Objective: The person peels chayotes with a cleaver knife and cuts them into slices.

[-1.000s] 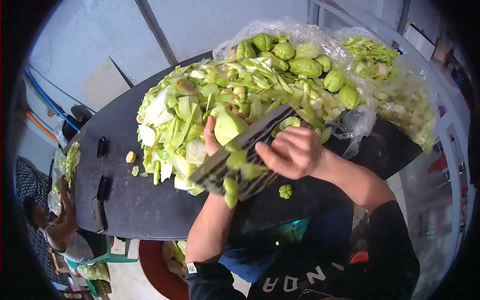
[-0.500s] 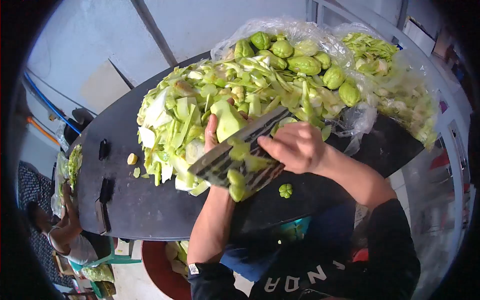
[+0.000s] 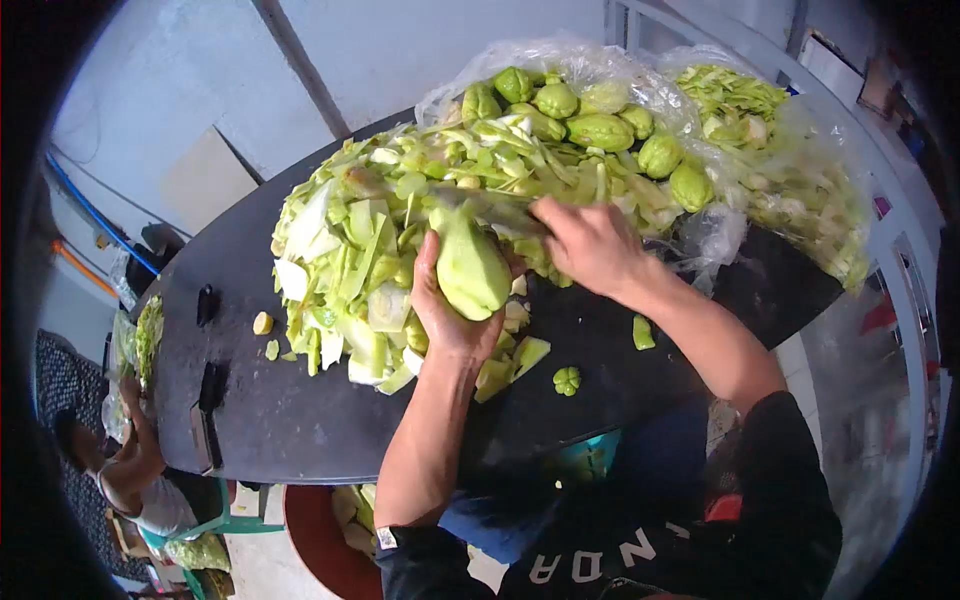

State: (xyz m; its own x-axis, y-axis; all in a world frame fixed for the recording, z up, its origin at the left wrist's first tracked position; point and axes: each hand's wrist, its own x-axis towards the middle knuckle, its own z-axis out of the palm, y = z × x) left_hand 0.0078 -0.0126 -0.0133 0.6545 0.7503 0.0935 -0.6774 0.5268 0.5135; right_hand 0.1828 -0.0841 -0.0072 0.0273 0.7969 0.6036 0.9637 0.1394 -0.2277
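My left hand [image 3: 450, 310] is wrapped round a pale green peeled chayote [image 3: 472, 268], held upright over the front of the peel pile. My right hand [image 3: 592, 245] is closed at the near end of a wide blade [image 3: 490, 208], which is smeared by motion and lies across the chayote's top. A large heap of green peels and slices [image 3: 350, 240] spreads behind and left of my hands. Below my right hand, a small cut green piece [image 3: 566, 381] and another piece [image 3: 643, 332] lie on the dark table [image 3: 300, 425].
Whole chayotes [image 3: 600, 132] sit at the back in clear plastic [image 3: 715, 235]. A bag of green slices [image 3: 735, 105] stands at the back right. Below the table's edge is a red tub [image 3: 318, 540]. Another person [image 3: 140, 480] sits at the far left.
The blade has swung up from in front of the chayote to its top, uncovering my left hand and the chayote. Pieces that were on the blade are off it, and more pieces show on the table.
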